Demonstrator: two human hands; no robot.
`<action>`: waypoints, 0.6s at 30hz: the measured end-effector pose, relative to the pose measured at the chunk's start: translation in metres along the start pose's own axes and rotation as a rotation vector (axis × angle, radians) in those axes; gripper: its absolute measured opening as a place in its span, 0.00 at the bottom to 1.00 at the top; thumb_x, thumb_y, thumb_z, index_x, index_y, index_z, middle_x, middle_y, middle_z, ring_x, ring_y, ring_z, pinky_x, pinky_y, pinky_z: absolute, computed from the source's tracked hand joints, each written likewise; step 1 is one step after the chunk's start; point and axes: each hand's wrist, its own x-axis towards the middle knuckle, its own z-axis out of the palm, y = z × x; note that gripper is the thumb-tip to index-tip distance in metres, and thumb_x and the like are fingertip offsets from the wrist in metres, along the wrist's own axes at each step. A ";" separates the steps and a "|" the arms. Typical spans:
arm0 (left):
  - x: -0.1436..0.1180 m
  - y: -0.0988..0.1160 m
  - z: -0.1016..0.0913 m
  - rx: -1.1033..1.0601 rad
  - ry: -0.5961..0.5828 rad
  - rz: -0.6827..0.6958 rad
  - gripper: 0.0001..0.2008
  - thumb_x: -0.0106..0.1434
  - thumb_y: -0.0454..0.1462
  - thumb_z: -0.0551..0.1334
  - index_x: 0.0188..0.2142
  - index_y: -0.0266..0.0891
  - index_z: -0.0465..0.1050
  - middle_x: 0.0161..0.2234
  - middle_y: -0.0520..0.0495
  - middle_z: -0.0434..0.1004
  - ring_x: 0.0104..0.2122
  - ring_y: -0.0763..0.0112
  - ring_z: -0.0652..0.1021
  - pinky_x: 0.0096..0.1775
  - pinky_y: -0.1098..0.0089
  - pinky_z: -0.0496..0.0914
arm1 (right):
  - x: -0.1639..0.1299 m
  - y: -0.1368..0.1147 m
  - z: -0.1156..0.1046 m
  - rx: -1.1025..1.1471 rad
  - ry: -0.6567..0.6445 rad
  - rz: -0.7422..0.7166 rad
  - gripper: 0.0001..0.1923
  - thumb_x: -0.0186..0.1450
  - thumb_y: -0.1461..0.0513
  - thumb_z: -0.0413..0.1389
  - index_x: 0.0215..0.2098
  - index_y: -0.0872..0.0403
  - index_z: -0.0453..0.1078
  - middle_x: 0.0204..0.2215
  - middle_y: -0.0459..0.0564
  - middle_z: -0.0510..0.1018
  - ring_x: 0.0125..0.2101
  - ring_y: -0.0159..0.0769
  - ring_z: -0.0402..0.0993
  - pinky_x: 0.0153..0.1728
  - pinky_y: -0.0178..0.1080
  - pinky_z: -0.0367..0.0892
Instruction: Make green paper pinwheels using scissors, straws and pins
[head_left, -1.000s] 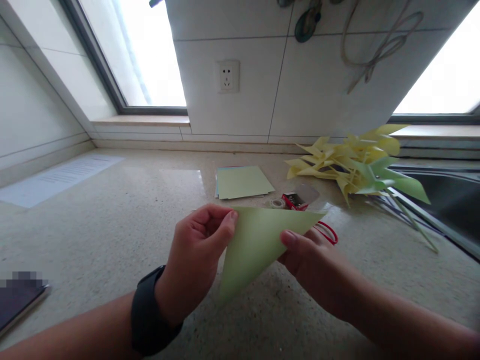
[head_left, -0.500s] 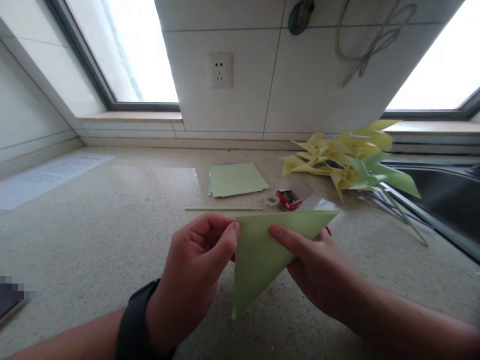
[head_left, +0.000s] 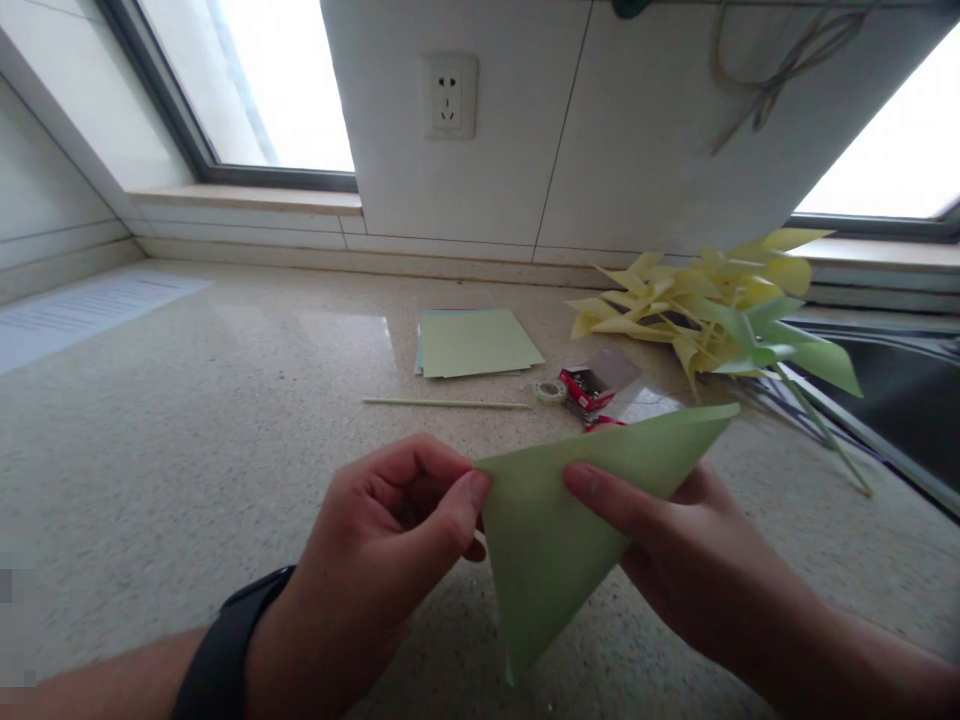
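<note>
A sheet of light green paper [head_left: 555,540], folded into a triangle, is held up above the counter between both hands. My left hand [head_left: 397,540] pinches its upper left corner between thumb and forefinger. On the other side, my right hand [head_left: 682,550] grips the paper with the thumb on the front face and the fingers behind, mostly hidden. Beyond the paper lie a thin pale green stick [head_left: 446,404], a small roll of tape [head_left: 551,391] and an open red box [head_left: 589,388] of small metal pieces. Something red [head_left: 600,424] shows partly behind the paper's upper edge.
A stack of paper sheets [head_left: 480,343] lies towards the wall. Several yellow and green paper pinwheels [head_left: 697,300] are piled at the right, beside a dark sink [head_left: 900,385]. A printed sheet [head_left: 97,310] lies far left. The wall [head_left: 637,140] bounds the counter at the back.
Both hands still hold the folded paper, which has tilted, its right tip moving up and right. The view has shifted slightly, and the red thing behind the paper shows more.
</note>
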 end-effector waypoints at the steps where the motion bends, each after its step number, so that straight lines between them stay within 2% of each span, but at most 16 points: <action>1: 0.000 0.000 0.000 0.003 -0.002 -0.004 0.07 0.58 0.35 0.71 0.24 0.39 0.77 0.20 0.54 0.77 0.21 0.79 0.75 0.25 0.81 0.73 | -0.001 0.000 0.000 -0.012 0.013 -0.007 0.07 0.60 0.60 0.68 0.35 0.51 0.78 0.32 0.49 0.85 0.30 0.38 0.83 0.30 0.34 0.80; 6: 0.000 0.000 0.000 0.034 -0.009 -0.015 0.08 0.57 0.36 0.70 0.23 0.39 0.77 0.20 0.54 0.76 0.20 0.78 0.75 0.24 0.80 0.73 | -0.001 -0.004 0.002 0.017 0.011 0.004 0.07 0.60 0.59 0.68 0.35 0.51 0.77 0.31 0.49 0.84 0.28 0.37 0.82 0.28 0.34 0.79; 9: 0.002 -0.001 0.000 0.063 0.005 -0.023 0.08 0.55 0.36 0.70 0.23 0.39 0.76 0.19 0.54 0.75 0.19 0.78 0.75 0.23 0.80 0.72 | 0.000 -0.009 0.005 0.021 0.109 0.039 0.10 0.57 0.56 0.70 0.32 0.51 0.77 0.28 0.48 0.83 0.27 0.37 0.80 0.27 0.34 0.77; 13: 0.006 -0.002 -0.003 0.077 0.010 -0.034 0.09 0.55 0.36 0.70 0.22 0.38 0.74 0.18 0.55 0.73 0.18 0.77 0.73 0.22 0.80 0.70 | 0.003 -0.015 0.006 0.035 0.234 0.081 0.13 0.55 0.53 0.71 0.28 0.52 0.77 0.25 0.46 0.80 0.25 0.31 0.75 0.26 0.31 0.72; 18: 0.007 -0.006 -0.006 0.059 -0.002 -0.007 0.09 0.57 0.36 0.70 0.23 0.38 0.74 0.19 0.55 0.73 0.19 0.79 0.73 0.22 0.81 0.71 | 0.006 -0.015 -0.002 -0.013 0.262 0.079 0.14 0.54 0.52 0.71 0.28 0.52 0.78 0.26 0.47 0.80 0.26 0.30 0.72 0.27 0.31 0.69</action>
